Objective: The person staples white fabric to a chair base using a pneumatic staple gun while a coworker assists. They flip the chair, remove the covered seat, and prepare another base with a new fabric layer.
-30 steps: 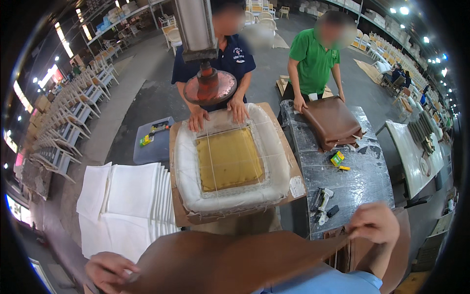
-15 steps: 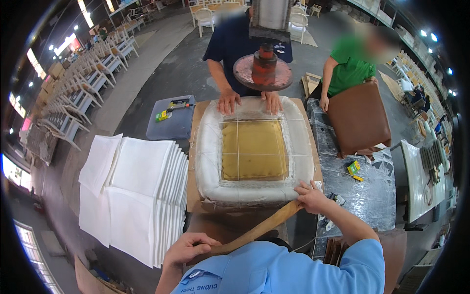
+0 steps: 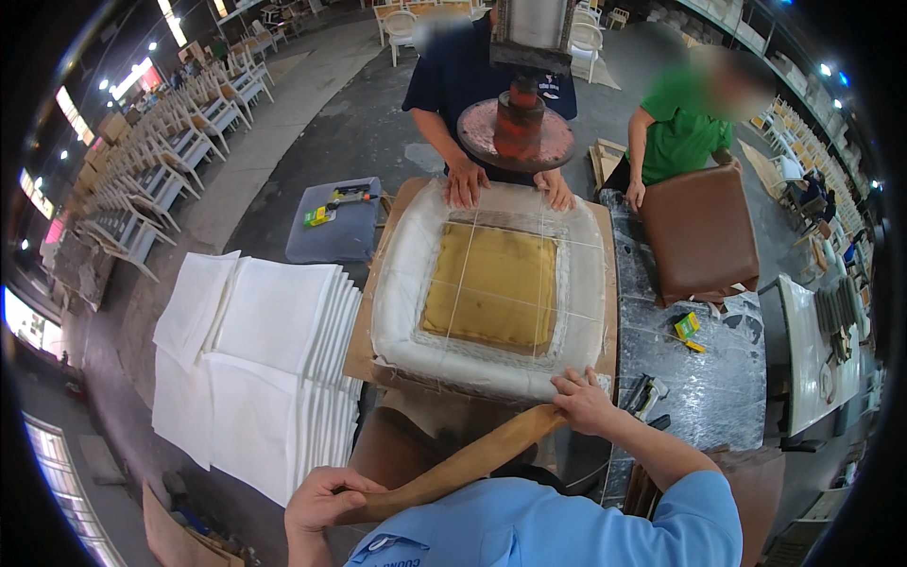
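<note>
My left hand (image 3: 321, 499) and my right hand (image 3: 584, 402) grip the two ends of a curved brown wooden seat board (image 3: 463, 465), held on edge close to my chest. Just beyond it lies a white padded seat cushion (image 3: 487, 293) with a yellow foam square (image 3: 493, 283) in its middle, resting on a brown board. My right hand is at the cushion's near right corner. A person in dark blue across the bench presses both hands (image 3: 467, 184) on the cushion's far edge.
A round press head (image 3: 516, 132) hangs over the far edge. A stack of white fabric sheets (image 3: 255, 359) lies at left. At right, a person in green holds a brown upholstered seat (image 3: 699, 231) over a grey bench (image 3: 699, 378) with a staple gun (image 3: 644, 395).
The view has dropped closer to the bench. My hands have brought the wooden board from low at my body up to the cushion's near edge, right hand now at its corner.
</note>
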`<state>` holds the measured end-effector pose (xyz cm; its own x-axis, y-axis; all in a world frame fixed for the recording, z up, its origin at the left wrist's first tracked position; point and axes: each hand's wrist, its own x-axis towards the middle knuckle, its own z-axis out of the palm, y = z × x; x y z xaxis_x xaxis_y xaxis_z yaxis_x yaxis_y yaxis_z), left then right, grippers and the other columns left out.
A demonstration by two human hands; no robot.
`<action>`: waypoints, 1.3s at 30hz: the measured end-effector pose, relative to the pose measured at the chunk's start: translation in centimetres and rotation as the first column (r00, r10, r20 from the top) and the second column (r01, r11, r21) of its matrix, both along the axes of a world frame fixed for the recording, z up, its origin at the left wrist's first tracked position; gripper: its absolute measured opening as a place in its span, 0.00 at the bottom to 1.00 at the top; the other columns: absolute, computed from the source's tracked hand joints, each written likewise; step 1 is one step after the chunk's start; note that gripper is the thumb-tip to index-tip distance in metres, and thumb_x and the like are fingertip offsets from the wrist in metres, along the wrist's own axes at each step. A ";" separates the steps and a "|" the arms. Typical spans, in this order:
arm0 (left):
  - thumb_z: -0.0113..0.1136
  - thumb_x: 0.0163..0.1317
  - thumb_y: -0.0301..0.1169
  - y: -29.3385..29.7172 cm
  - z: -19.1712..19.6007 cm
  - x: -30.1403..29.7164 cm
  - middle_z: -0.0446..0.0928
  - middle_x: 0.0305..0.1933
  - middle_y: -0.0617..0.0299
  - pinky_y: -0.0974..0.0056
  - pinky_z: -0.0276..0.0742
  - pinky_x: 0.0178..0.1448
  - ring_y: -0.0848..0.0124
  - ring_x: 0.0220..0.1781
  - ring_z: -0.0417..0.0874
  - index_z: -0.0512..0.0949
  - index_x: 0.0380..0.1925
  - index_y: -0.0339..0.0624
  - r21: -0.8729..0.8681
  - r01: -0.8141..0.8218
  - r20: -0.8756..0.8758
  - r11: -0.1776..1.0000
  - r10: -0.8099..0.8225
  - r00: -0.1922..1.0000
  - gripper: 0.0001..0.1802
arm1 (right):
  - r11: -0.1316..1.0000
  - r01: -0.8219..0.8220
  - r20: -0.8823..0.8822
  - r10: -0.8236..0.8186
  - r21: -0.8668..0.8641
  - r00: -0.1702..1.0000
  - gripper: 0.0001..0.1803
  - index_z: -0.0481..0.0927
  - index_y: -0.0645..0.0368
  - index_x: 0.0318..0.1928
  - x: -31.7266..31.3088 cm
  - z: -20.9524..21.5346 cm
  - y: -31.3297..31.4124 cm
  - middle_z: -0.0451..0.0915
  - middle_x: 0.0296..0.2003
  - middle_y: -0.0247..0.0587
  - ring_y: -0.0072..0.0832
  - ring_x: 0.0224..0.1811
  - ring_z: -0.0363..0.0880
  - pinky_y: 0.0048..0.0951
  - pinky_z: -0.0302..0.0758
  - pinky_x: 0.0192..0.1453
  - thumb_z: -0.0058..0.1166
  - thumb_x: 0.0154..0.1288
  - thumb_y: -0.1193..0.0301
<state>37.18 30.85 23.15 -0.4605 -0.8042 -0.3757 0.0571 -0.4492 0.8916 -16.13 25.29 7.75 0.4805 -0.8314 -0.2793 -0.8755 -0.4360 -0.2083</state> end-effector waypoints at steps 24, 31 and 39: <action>0.83 0.70 0.39 2.5 -0.4 4.3 0.93 0.49 0.39 0.56 0.89 0.53 0.62 0.46 0.94 0.87 0.41 0.29 -0.035 -0.046 0.114 0.998 0.050 0.992 0.21 | 0.995 0.097 0.132 -0.095 -0.008 0.987 0.11 0.88 0.46 0.46 2.4 -0.4 5.0 0.51 0.89 0.60 0.71 0.93 0.42 0.85 0.51 0.87 0.73 0.66 0.61; 0.77 0.72 0.31 2.4 0.2 4.8 0.94 0.51 0.45 0.60 0.87 0.57 0.67 0.51 0.92 0.88 0.43 0.26 -0.044 -0.057 0.120 0.997 0.061 0.991 0.14 | 0.993 0.116 0.147 -0.120 0.033 0.982 0.11 0.87 0.47 0.47 3.2 -0.2 5.6 0.50 0.90 0.61 0.70 0.93 0.42 0.85 0.50 0.87 0.73 0.66 0.62; 0.82 0.67 0.36 2.4 -0.3 7.0 0.94 0.45 0.49 0.61 0.87 0.52 0.68 0.43 0.92 0.89 0.40 0.28 -0.124 -0.154 0.194 0.980 0.176 0.965 0.18 | 0.991 0.081 0.139 -0.095 0.105 0.986 0.13 0.89 0.45 0.52 5.3 1.1 6.2 0.50 0.90 0.60 0.67 0.93 0.43 0.86 0.47 0.87 0.71 0.69 0.63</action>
